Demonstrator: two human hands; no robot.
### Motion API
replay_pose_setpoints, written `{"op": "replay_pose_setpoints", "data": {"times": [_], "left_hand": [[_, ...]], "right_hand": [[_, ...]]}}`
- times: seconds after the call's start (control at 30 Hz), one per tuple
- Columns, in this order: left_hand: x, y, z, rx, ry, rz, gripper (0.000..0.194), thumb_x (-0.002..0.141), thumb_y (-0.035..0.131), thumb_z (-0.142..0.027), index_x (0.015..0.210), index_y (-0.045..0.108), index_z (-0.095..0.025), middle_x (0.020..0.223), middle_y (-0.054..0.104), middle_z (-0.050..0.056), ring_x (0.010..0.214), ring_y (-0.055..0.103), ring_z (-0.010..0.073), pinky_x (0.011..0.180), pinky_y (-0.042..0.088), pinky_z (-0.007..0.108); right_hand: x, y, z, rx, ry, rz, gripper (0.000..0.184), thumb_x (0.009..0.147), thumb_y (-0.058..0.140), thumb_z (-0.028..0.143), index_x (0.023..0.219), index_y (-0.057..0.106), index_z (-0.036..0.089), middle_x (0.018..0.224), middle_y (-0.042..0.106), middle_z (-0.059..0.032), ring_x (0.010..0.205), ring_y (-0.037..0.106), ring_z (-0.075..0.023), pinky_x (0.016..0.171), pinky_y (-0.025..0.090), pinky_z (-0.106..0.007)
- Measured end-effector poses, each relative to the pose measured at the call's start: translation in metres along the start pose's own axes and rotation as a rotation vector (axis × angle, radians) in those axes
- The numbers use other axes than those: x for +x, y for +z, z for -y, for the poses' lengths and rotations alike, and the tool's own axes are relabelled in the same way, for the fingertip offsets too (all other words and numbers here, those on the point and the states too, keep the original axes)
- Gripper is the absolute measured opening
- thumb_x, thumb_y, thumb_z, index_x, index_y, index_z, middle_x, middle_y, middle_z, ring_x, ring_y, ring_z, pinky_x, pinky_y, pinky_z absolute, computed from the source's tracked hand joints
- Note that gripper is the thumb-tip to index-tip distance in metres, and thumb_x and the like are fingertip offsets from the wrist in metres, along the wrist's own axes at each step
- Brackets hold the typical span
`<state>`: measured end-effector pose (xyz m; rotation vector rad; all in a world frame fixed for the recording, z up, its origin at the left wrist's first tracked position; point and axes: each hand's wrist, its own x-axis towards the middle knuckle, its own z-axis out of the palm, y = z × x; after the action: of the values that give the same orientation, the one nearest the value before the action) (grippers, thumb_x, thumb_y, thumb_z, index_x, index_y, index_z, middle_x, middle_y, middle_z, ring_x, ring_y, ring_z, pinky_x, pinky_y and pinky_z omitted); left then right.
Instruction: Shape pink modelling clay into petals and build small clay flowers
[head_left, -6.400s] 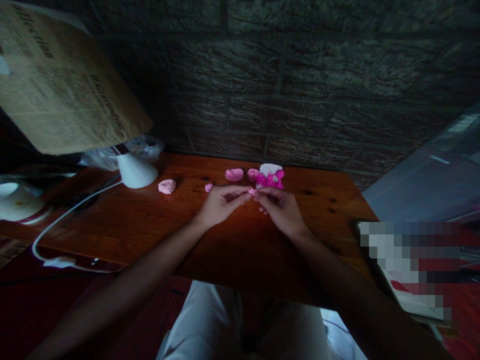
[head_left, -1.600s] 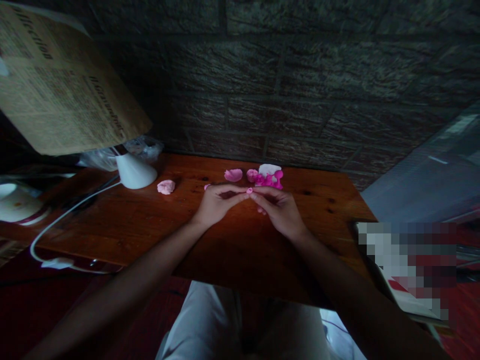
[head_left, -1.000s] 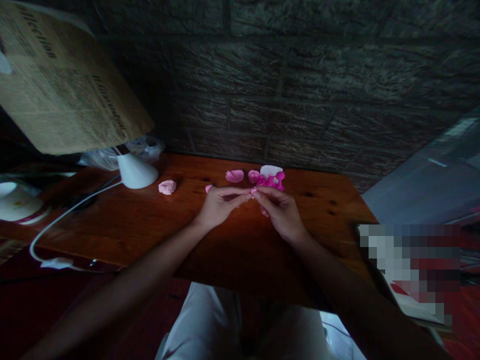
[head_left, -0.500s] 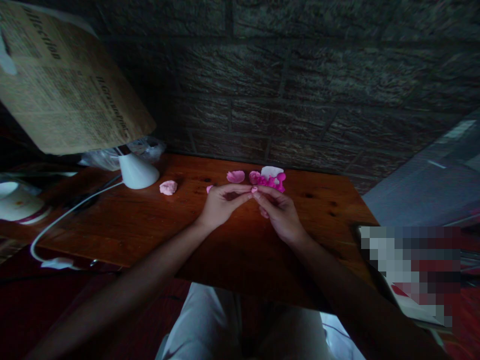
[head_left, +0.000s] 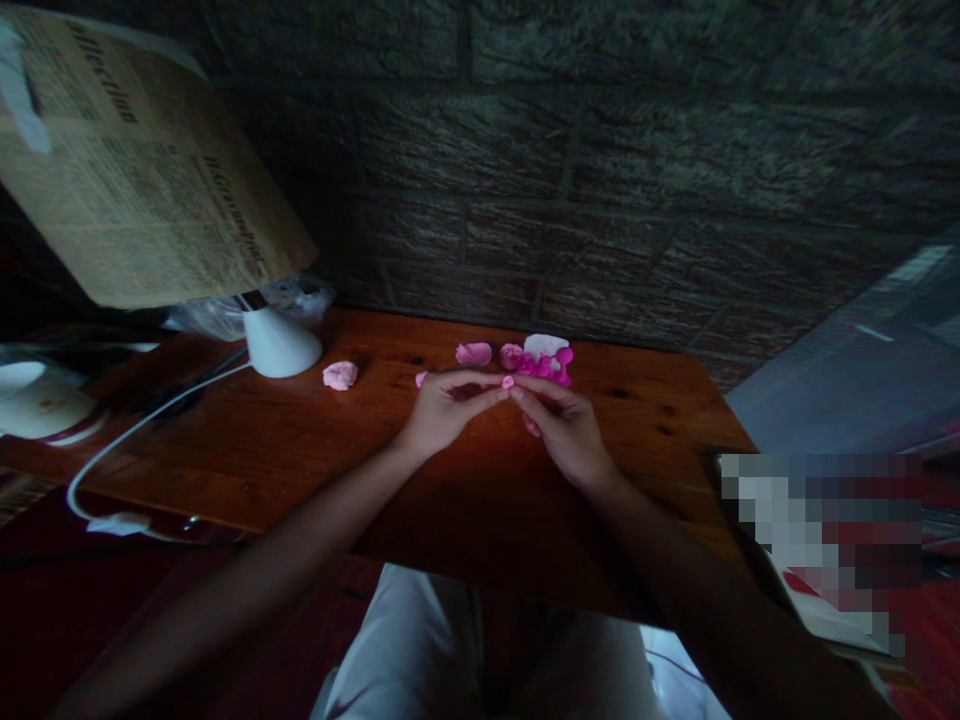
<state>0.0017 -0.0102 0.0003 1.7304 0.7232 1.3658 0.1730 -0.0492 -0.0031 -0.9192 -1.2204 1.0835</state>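
Lap: pale trousers (head_left: 401, 640), closest to my head cam, below both hands.
Arms: I get two bare f'arms (head_left: 300, 530) coming in from the bottom L and R, hands nearly meeting.
Patch: pixelated area (head_left: 825, 540), well R of R hand & nearer than it; can't tell what's under.
Table: brown wood table (head_left: 315, 460), under both hands.
L hand: L hand (head_left: 442, 415) pinching, thumb + index closed on the pink bit.
R hand: R hand (head_left: 562, 420) pinching same bit from its side, other fingers curled below.
Pink bit: pink bit (head_left: 508, 382) btwn the fingertips of both hands, held above table; too small for me to read its exact shape.
Crumb: pink crumb (head_left: 421, 379), just beyond L hand, partly hidden by it.
Lump: pale pink lump (head_left: 340, 375) on table, well L of L hand.
Strip: magenta strip (head_left: 546, 366), knobbly, just beyond R hand.
Ball: pink ball (head_left: 511, 354), just beyond the fingertips, at strip's L end.
Disc: flattened pink disc (head_left: 473, 353), beyond L hand, L of ball.
White pc: white piece (head_left: 546, 344) behind strip, beyond R hand; can't tell if they touch.
Cup: pale cup (head_left: 45, 400), far L of L hand.
Lamp: white lamp base (head_left: 281, 342), beyond & L of L hand; printed shade (head_left: 165, 170) above, tilted in my view.
Bag: clear plastic bag (head_left: 210, 318), behind lamp base.
Wall: dark block wall (head_left: 600, 170), beyond everything.
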Motion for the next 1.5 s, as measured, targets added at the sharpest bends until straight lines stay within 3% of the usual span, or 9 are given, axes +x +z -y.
{"op": "replay_pose_setpoints", "data": {"times": [0.2, 0.47, 0.63, 0.87, 1.0, 1.2, 1.33, 1.43, 1.5], "left_hand": [[0.001, -0.001, 0.001, -0.038, -0.062, -0.037, 0.025, 0.077, 0.087, -0.037, 0.094, 0.083, -0.02, 0.099, 0.083, 0.007, 0.092, 0.079, 0.0215, 0.092, 0.063, 0.037], [0.0, -0.002, 0.005, 0.005, -0.081, -0.07, 0.025, 0.075, 0.088, -0.039, 0.091, 0.084, -0.02, 0.096, 0.083, 0.007, 0.09, 0.08, 0.0225, 0.091, 0.064, 0.038], [0.0, -0.001, 0.006, -0.005, -0.058, -0.065, 0.033, 0.074, 0.088, -0.043, 0.096, 0.082, -0.019, 0.103, 0.083, 0.008, 0.096, 0.08, 0.0239, 0.095, 0.064, 0.04], [0.0, -0.001, 0.007, 0.054, 0.025, -0.086, 0.022, 0.081, 0.084, -0.031, 0.098, 0.08, -0.018, 0.101, 0.083, 0.008, 0.092, 0.079, 0.02, 0.091, 0.064, 0.034], [-0.001, -0.002, 0.009, 0.116, 0.081, -0.066, 0.027, 0.082, 0.082, -0.027, 0.107, 0.077, -0.017, 0.102, 0.083, 0.008, 0.091, 0.079, 0.0191, 0.09, 0.062, 0.032], [-0.007, -0.001, 0.015, 0.236, 0.124, 0.076, 0.037, 0.087, 0.076, -0.028, 0.122, 0.072, -0.019, 0.098, 0.082, 0.007, 0.082, 0.076, 0.0177, 0.076, 0.06, 0.029], [0.0, -0.018, 0.01, 0.4, 0.143, 0.152, 0.047, 0.081, 0.082, -0.031, 0.126, 0.07, -0.02, 0.114, 0.079, 0.01, 0.103, 0.075, 0.0234, 0.088, 0.059, 0.035], [0.009, -0.045, 0.011, 0.618, 0.073, 0.02, 0.051, 0.078, 0.083, -0.037, 0.125, 0.071, -0.02, 0.126, 0.075, 0.013, 0.12, 0.068, 0.0313, 0.103, 0.054, 0.046], [0.013, -0.065, 0.017, 0.729, -0.019, -0.04, 0.051, 0.073, 0.085, -0.04, 0.118, 0.074, -0.018, 0.123, 0.075, 0.015, 0.12, 0.068, 0.0366, 0.106, 0.052, 0.052]], "right_hand": [[-0.003, 0.002, 0.0, -0.098, -0.032, 0.001, 0.033, 0.084, 0.075, 0.045, 0.111, 0.082, 0.026, 0.078, 0.071, 0.0007, 0.052, 0.044, -0.0076, 0.05, 0.041, -0.025], [-0.008, 0.005, 0.003, -0.216, -0.189, -0.017, 0.025, 0.09, 0.072, 0.04, 0.11, 0.082, 0.03, 0.087, 0.073, -0.001, 0.054, 0.05, -0.0088, 0.053, 0.047, -0.026], [-0.01, 0.005, 0.003, -0.294, -0.211, -0.024, 0.029, 0.093, 0.069, 0.04, 0.118, 0.08, 0.03, 0.102, 0.075, -0.0046, 0.058, 0.056, -0.0107, 0.055, 0.05, -0.028], [-0.009, 0.003, 0.001, -0.427, -0.25, 0.016, 0.032, 0.093, 0.068, 0.036, 0.123, 0.077, 0.031, 0.115, 0.075, -0.0063, 0.068, 0.061, -0.0141, 0.06, 0.05, -0.03], [-0.008, 0.001, 0.0, -0.436, -0.192, -0.03, 0.036, 0.09, 0.07, 0.039, 0.124, 0.075, 0.028, 0.111, 0.076, -0.0062, 0.059, 0.055, -0.0116, 0.058, 0.047, -0.029], [-0.004, -0.004, -0.005, -0.408, -0.161, -0.035, 0.025, 0.087, 0.073, 0.043, 0.102, 0.079, 0.024, 0.085, 0.075, -0.0024, 0.057, 0.053, -0.0121, 0.056, 0.043, -0.027], [0.0, -0.012, -0.007, -0.475, -0.151, -0.025, 0.025, 0.089, 0.07, 0.041, 0.105, 0.079, 0.024, 0.086, 0.077, -0.0036, 0.059, 0.06, -0.0143, 0.06, 0.049, -0.03], [0.001, -0.016, -0.008, -0.59, -0.161, 0.028, 0.02, 0.087, 0.072, 0.032, 0.104, 0.078, 0.023, 0.096, 0.08, -0.0063, 0.071, 0.069, -0.0175, 0.073, 0.056, -0.034], [0.001, -0.016, -0.009, -0.662, -0.169, 0.1, 0.02, 0.086, 0.072, 0.024, 0.105, 0.078, 0.023, 0.097, 0.08, -0.0072, 0.077, 0.072, -0.019, 0.077, 0.057, -0.035]]}}
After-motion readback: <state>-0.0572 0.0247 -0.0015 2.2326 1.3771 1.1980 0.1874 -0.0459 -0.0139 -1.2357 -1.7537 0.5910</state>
